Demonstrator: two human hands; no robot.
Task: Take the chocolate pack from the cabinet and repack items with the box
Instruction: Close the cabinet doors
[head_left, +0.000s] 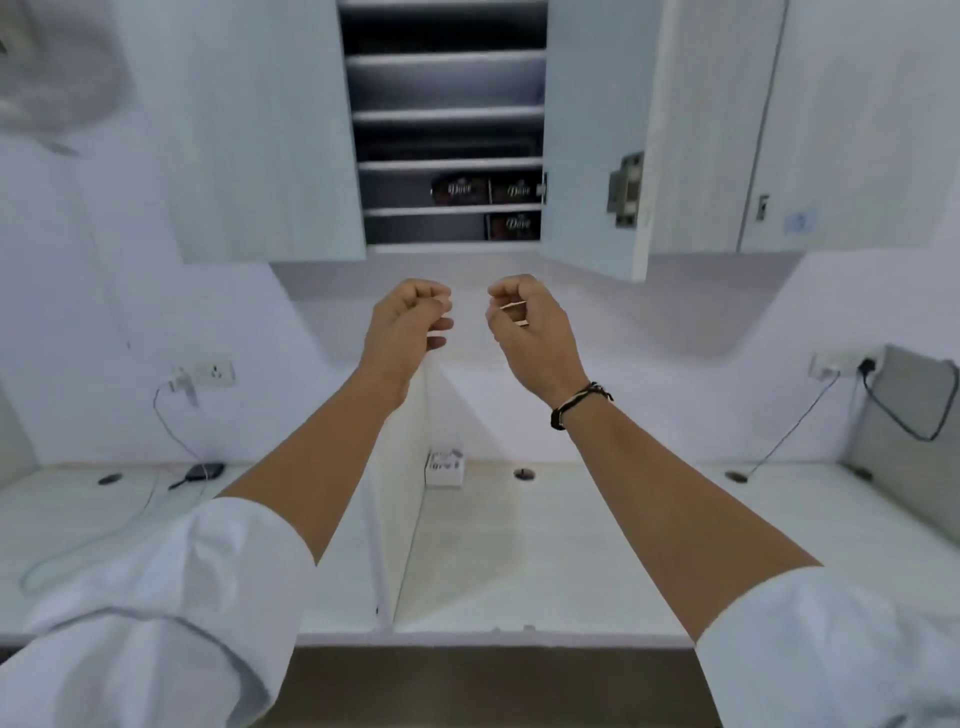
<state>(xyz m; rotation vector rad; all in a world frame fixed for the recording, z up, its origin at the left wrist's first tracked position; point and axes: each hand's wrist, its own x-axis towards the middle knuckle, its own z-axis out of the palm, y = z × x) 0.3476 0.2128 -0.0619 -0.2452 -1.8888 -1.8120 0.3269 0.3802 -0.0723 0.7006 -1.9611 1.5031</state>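
Pale wood-grain wall cabinet (270, 130) filled the upper centre of the frame, both doors swung open, its top cut off by the frame edge. Dark shelves inside, mostly in shadow. Three dark chocolate packs (460, 189) with white script sat at the right end of the two lowest shelves: two side by side on the upper one, one on the lowest; print too blurred to read surely. Left hand (408, 325) and right hand (527, 327) were raised mid-frame below the cabinet, near each other but apart, neither touching a pack. Both had fingers curled loosely inward; nothing clearly held, though a thin pale streak across the right palm was hard to make out. Black-and-white cord bracelet (579, 405) on the right wrist. White rolled sleeves (171, 597) were cut off at the bottom corners. Small white box (444, 470) stood on the light desk (571, 545) at lower centre, against a white upright divider (402, 493), partly hidden by the left forearm. Wall sockets and grey cables showed at left and right, blurred.
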